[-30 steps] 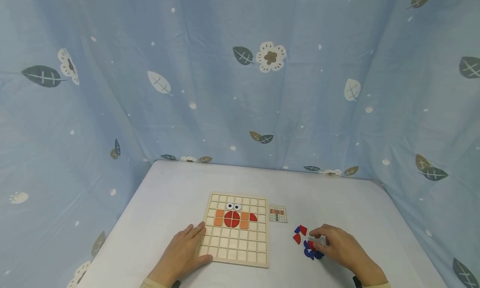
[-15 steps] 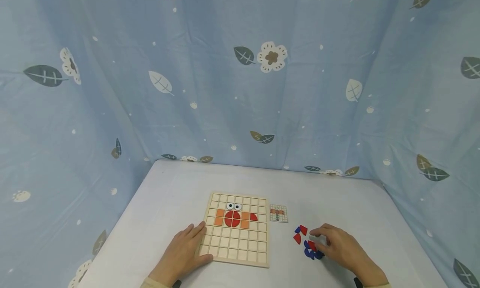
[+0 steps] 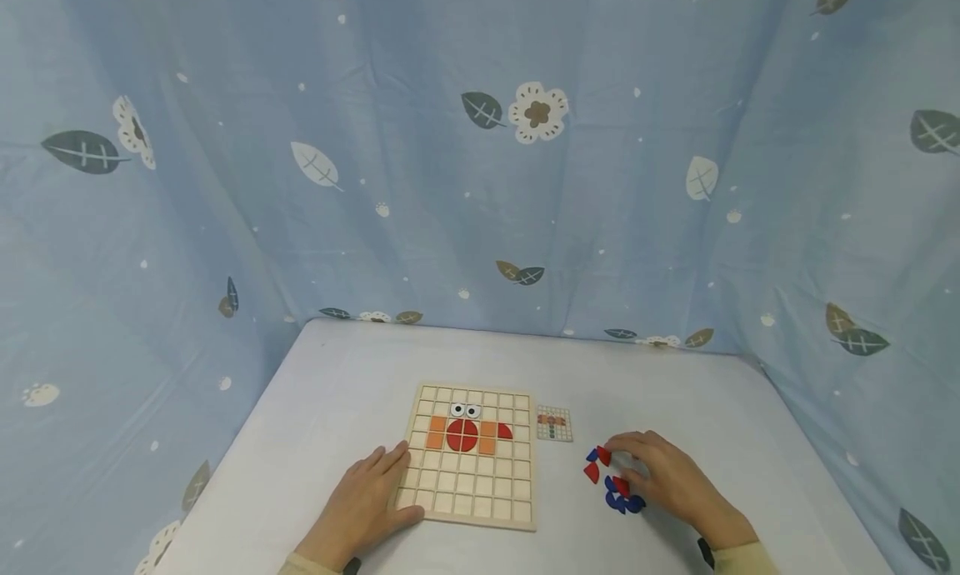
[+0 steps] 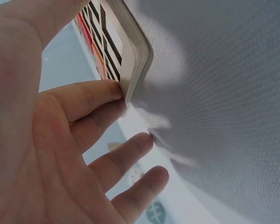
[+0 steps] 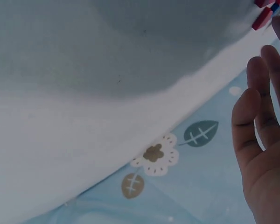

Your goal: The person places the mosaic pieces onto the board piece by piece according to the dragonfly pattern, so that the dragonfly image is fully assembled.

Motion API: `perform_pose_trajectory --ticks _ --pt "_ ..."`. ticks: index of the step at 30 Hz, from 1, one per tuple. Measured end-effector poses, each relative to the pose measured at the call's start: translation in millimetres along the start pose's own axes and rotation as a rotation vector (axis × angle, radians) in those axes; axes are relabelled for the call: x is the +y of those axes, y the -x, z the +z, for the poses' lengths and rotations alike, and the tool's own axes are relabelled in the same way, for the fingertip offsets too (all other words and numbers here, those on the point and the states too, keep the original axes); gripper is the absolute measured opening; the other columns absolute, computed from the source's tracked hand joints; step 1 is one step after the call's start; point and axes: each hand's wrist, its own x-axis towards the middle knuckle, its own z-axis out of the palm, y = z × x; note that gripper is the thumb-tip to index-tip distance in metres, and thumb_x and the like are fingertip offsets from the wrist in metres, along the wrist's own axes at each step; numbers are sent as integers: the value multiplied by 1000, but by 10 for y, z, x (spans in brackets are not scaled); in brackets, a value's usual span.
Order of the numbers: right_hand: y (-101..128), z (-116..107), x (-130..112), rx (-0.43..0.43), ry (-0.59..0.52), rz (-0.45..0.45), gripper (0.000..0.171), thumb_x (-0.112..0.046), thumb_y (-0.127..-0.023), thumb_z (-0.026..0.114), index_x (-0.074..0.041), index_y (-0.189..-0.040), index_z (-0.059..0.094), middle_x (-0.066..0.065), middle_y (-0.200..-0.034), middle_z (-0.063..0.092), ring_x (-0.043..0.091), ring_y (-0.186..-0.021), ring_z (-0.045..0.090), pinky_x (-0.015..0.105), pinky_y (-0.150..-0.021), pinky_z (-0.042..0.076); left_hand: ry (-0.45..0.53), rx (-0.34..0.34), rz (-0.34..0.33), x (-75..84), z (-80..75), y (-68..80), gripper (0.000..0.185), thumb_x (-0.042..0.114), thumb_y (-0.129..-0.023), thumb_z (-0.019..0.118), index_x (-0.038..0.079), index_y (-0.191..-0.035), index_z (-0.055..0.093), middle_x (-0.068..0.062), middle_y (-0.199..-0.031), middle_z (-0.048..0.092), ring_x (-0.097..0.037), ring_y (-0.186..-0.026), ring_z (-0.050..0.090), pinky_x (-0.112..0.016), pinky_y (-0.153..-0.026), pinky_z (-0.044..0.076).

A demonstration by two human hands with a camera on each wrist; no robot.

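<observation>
Red pieces point(image 3: 600, 458) | right hand point(image 3: 663, 479) touching | left hand point(image 3: 363, 504) on board point(image 3: 468, 458)

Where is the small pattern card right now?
In the head view, the small pattern card lies flat on the table, just right of the wooden grid board and up-left of the loose red and blue pieces.
</observation>
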Motion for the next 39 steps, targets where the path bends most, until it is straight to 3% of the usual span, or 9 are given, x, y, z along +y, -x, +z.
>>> perform_pose_trajectory --ticks 4,10,19,31,39 --pt "-65 24 46 -11 20 -64 51 -11 -79 88 -25 -124 71 -14 -122 68 12 -113 62 40 -97 56 -6 2 -1 12 -1 6 87 60 -81 76 -1 -141 57 -13 -152 50 -43 -136 47 -59 -109 41" --pt "-125 37 83 -21 34 -156 53 -7 -78 87 -21 -126 70 -12 -119 70 9 -108 62 38 -94 57 -14 5 1 23 -2 5 87 59 -81 76 -1 -141 57 -12 -152 50 -43 -136 47 -58 -110 41" --pt "-149 96 137 -52 51 -151 39 -10 -82 83 -21 -118 74 -16 -109 71 6 -100 62 34 -88 59 -11 -11 4 14 12 0 87 59 -81 76 0 -142 56 -13 -152 49 -43 -136 46 -59 -109 40" --pt "-125 71 59 -11 45 -199 38 -19 -80 87 -24 -116 75 -15 -111 71 9 -103 64 42 -94 57 -26 3 1 19 -1 10 86 59 -81 76 -1 -141 57 -12 -152 50 -43 -136 47 -58 -109 41" --pt "-91 58 -25 17 37 -249 32 -24 -82 85 -21 -112 77 -20 -95 67 4 -88 59 31 -78 59 -15 6 0 17 0 15 87 60 -81 76 -1 -141 57 -13 -152 50 -44 -135 47 -59 -108 41"
